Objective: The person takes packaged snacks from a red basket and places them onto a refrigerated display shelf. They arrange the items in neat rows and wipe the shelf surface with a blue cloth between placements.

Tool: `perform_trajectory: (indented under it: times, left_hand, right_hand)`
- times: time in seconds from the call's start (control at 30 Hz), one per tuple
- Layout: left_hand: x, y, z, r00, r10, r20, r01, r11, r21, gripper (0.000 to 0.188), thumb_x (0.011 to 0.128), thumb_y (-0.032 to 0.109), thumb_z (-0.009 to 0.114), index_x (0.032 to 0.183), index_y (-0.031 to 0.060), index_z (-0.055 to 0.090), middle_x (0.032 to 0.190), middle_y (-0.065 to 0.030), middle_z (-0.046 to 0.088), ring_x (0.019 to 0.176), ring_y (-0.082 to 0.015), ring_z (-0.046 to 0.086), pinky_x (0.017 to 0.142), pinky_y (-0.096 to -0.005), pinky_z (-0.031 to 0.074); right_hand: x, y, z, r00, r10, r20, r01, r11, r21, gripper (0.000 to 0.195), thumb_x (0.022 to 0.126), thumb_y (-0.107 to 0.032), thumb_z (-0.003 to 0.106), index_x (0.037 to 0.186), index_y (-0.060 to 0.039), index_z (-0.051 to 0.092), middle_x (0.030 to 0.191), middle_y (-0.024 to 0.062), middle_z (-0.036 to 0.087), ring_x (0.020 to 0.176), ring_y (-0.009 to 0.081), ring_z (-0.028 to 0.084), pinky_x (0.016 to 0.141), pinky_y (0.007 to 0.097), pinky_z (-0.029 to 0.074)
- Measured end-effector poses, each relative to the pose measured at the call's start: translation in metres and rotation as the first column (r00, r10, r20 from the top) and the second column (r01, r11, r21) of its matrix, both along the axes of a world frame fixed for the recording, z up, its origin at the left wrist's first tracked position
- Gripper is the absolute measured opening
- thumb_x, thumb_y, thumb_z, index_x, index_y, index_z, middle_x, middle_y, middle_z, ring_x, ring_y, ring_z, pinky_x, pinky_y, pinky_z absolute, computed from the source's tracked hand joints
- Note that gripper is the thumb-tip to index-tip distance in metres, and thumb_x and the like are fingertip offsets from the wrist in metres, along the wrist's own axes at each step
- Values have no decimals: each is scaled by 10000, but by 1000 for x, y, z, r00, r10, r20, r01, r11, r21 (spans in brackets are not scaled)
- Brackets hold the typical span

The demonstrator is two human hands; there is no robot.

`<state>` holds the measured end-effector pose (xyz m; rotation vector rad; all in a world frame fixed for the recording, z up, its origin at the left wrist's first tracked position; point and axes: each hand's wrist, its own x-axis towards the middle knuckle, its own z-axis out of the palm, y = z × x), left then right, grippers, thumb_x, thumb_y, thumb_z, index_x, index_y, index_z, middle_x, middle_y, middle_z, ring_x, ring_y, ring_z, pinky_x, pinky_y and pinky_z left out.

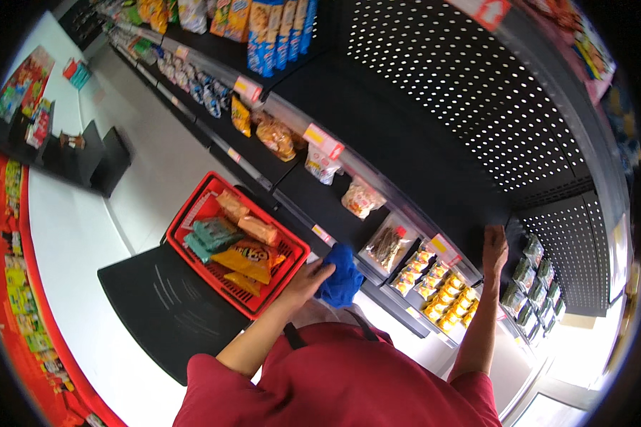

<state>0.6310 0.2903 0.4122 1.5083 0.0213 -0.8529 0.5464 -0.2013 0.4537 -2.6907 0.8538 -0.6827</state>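
Note:
My left hand (305,280) grips a crumpled blue cloth (341,277) in front of the lower shelf edge. Beside that hand is a red plastic shopping basket (192,205) holding yellow snack bags (245,260), teal packets (213,235) and light orange packets (256,229). My right hand (495,248) reaches over the black shelf board (400,139), close to its right end; whether its fingers hold anything cannot be seen. Below that board, a clear container of dark sticks (391,243), a bag of pale snacks (362,197) and small yellow packets (448,301) stand on the lower shelf.
A price rail (323,140) runs along the shelf edge. Blue snack packs (278,34) stand on the upper shelf at the left. Dark packets (534,283) sit at the far right. The basket rests by a black surface (165,299); a black stand (85,165) is farther left.

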Motion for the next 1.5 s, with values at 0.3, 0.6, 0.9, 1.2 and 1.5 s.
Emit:
perform_trajectory:
  times: [0.3, 0.6, 0.9, 1.2, 1.5]
  left_hand:
    - [-49, 45, -108, 993, -11, 115, 0, 995, 98, 247, 957, 187, 570, 1140, 33, 631, 903, -61, 631, 847, -147, 585, 766, -334, 474]
    - [22, 64, -256, 916, 107, 387, -288, 848, 446, 367, 896, 274, 705, 1095, -16, 600, 1021, -187, 703, 971, -332, 685, 860, -404, 540]
    - [3, 130, -300, 742, 508, 437, -618, 770, 155, 272, 980, 279, 647, 974, 10, 604, 887, -104, 700, 834, -237, 709, 763, -363, 575]
    - [-42, 205, -290, 778, 628, 4, -556, 687, 468, 610, 949, 576, 644, 777, -6, 581, 713, -107, 663, 637, -238, 661, 599, -409, 519]
    - [1, 191, -289, 492, 795, -355, -763, 590, 263, 226, 1023, 310, 558, 1027, 86, 590, 770, -59, 658, 560, -236, 603, 515, -362, 464]
  right_hand:
    - [2, -9, -3, 999, 52, -14, -53, 997, -60, 183, 1002, -280, 608, 1100, -136, 663, 984, 145, 735, 904, 388, 713, 734, 479, 534]
    - [4, -23, -5, 994, 16, -104, -19, 1000, -21, 233, 1020, -276, 569, 1105, -84, 670, 1021, 168, 718, 965, 400, 688, 786, 459, 523]
    - [3, -23, -8, 998, 53, -13, -54, 996, -77, 196, 1011, -280, 579, 1074, -115, 665, 954, 162, 725, 885, 399, 701, 722, 484, 522]
    - [-9, -39, -20, 993, -16, -116, 8, 997, -73, 229, 1009, -314, 591, 1131, -139, 674, 998, 179, 727, 909, 409, 704, 710, 500, 522]
    - [-14, -71, -34, 984, -47, -171, 1, 966, -260, 333, 1021, -393, 520, 1200, -147, 658, 1073, 191, 717, 1001, 443, 673, 824, 536, 524]
